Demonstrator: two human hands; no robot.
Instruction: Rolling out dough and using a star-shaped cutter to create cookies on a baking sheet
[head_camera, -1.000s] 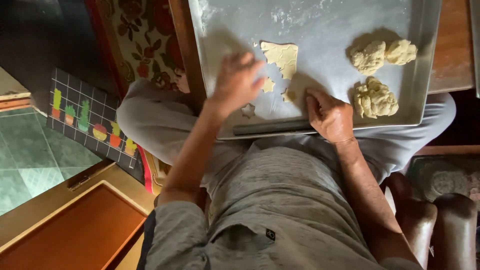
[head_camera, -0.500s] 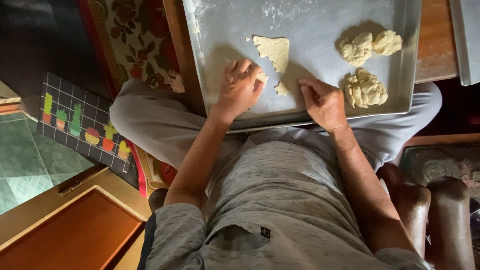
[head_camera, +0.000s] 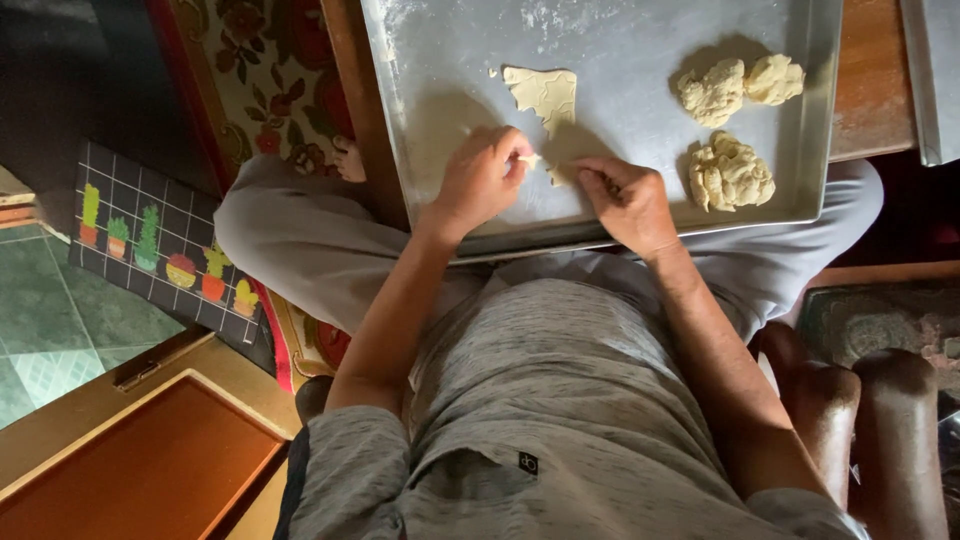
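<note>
**Dough on the tray: one sheet partly picked apart, three lumps waiting**

Head view. From where I stood, the person sat cross-legged with a floured metal tray (head_camera: 440, 60) resting across the lap, its near edge against the grey shirt. Both hands worked close together just inside that near edge, about midway along it. The left hand (head_camera: 482, 180) had its grip pressed together, thumb against fingertips, pinching a small scrap of dough (head_camera: 528, 159). The right hand (head_camera: 625, 200) was curled with knuckles up; I could not tell whether its grip held anything, since the fingertips were tucked under.

Just beyond the hands, toward the tray's far edge, lay one flattened dough sheet (head_camera: 545, 95) with ragged, cut-away outlines, so I judged that some of it had already been taken off and the rest was yet to be dealt with. Toward the right edge sat three rough lumps of dough (head_camera: 728, 172): two touching each other near the far right corner, one nearer the hands. None of these looked flattened, so most of the dough seemed untouched.

Counted: one tray in use, one sheet, one pinched scrap, three lumps, two hands. A second tray's corner (head_camera: 935, 80) showed at the far right, well apart.
</note>
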